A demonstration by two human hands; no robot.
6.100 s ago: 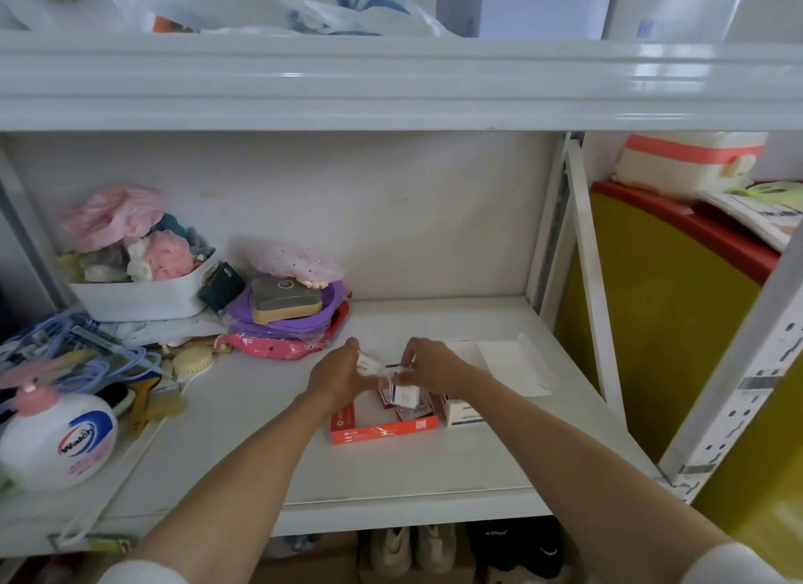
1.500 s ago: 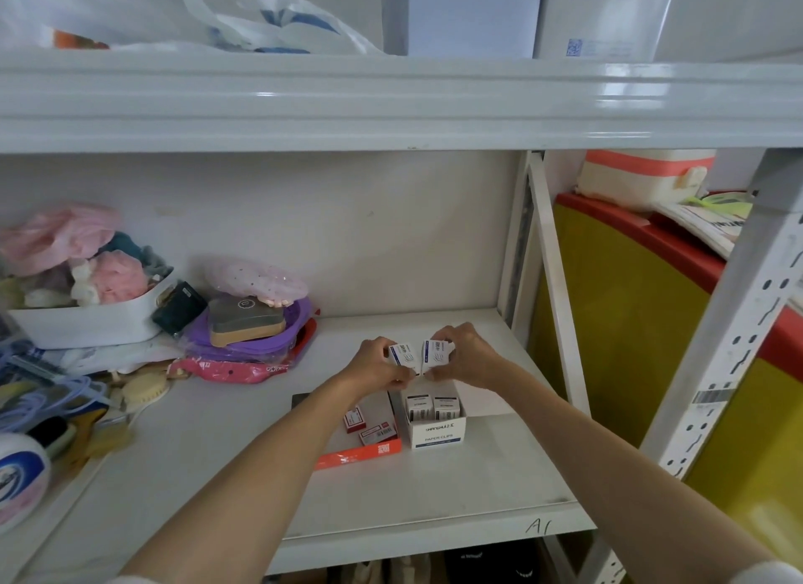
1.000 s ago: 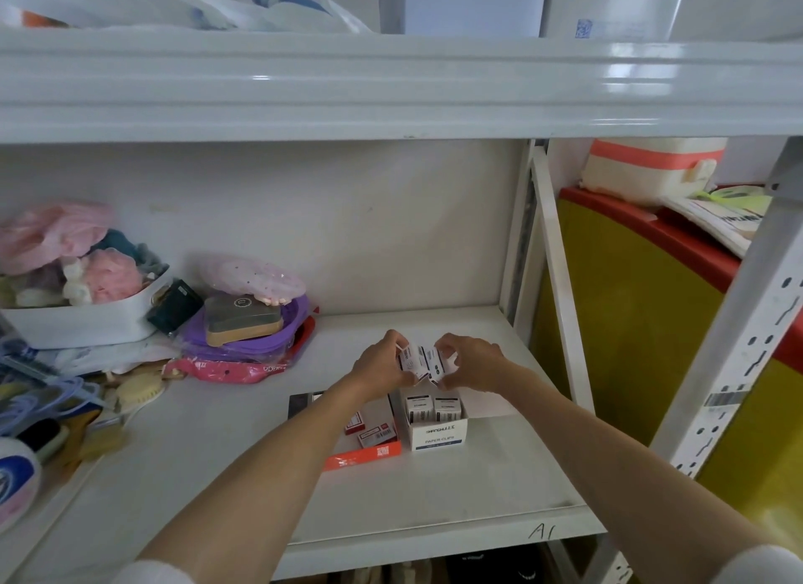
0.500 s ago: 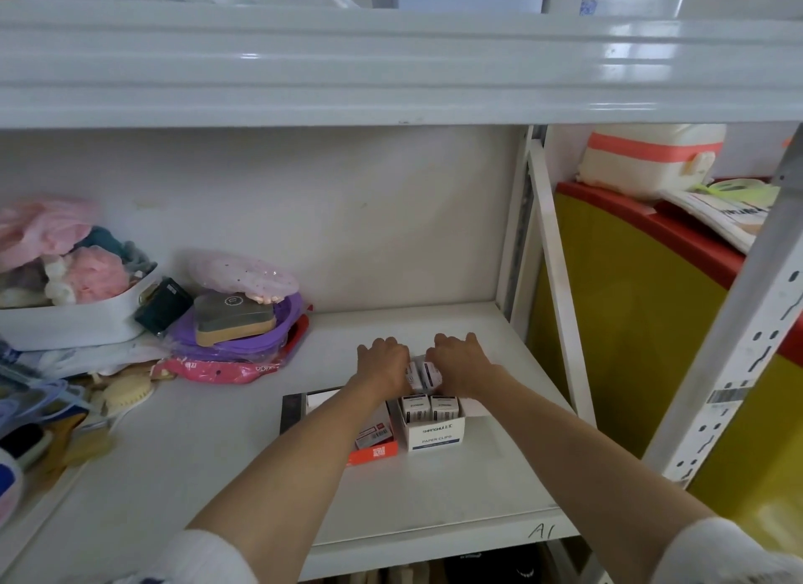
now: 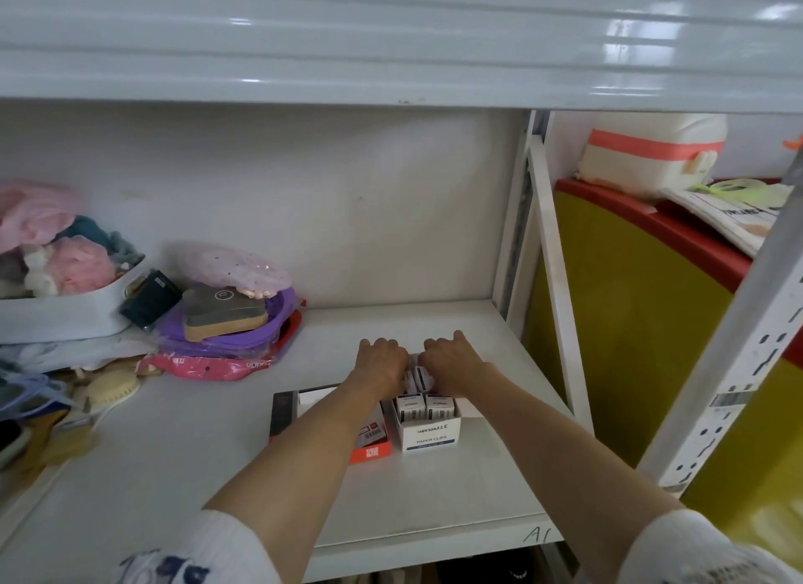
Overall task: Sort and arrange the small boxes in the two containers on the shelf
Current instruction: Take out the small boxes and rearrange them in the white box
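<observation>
A white paper-clip carton (image 5: 429, 436) stands open on the white shelf (image 5: 478, 488), with two small white boxes (image 5: 426, 405) upright in its front row. To its left lies a flat red container (image 5: 369, 451), partly hidden by my left forearm, with a small red-labelled box (image 5: 371, 431) showing in it. My left hand (image 5: 380, 362) and my right hand (image 5: 449, 360) sit side by side over the carton's back row, each pressing down on a small white box (image 5: 417, 375) between them.
A purple bowl with a brush (image 5: 226, 318) and a pink packet (image 5: 208, 362) lie to the left. Farther left is a white tub of pink items (image 5: 61, 310). A white upright post (image 5: 547, 253) bounds the shelf on the right; the upper shelf (image 5: 391, 49) overhangs.
Both hands held two small white boxes above the carton, then lowered them into the carton's back row. The view has tilted down slightly.
</observation>
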